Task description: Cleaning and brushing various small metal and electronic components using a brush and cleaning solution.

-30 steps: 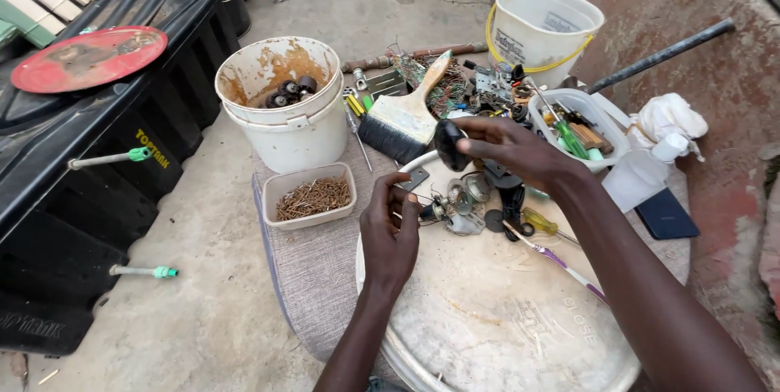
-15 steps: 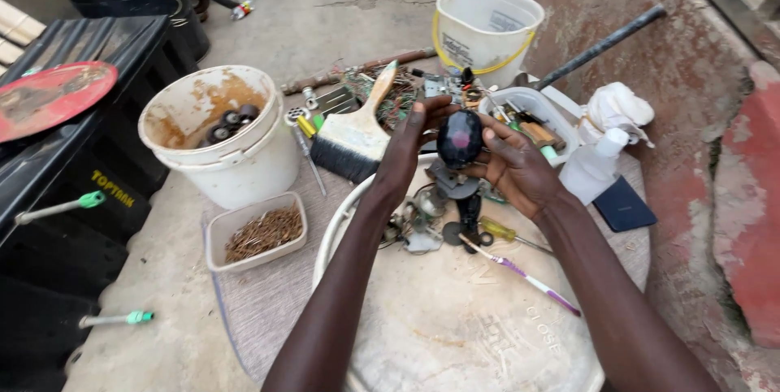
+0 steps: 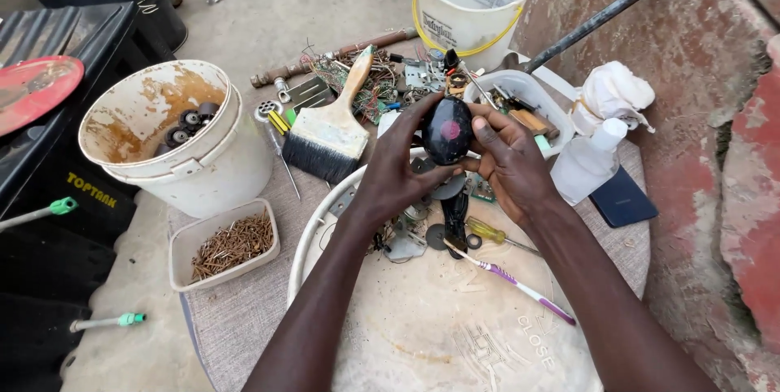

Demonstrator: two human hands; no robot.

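Head view, left hand (image 3: 398,177) and right hand (image 3: 508,160) both closed around a black oval part (image 3: 446,130), above cluttered worktop (image 3: 244,319), paintbrush (image 3: 329,136) beside, purple toothbrush (image 3: 512,282) below

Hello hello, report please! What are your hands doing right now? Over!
Left hand and right hand both grip the black oval part, held up. Below: toothbrush, screwdriver, small metal bits. Paintbrush lies left. Nothing blocking.

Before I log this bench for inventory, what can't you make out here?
Head view only:
- Black oval part: underside hidden by left hand and right hand.
- White bucket: contents half hidden by its wall.
- Small parts under the hands: covered.
- Red disc: cut by the left edge.
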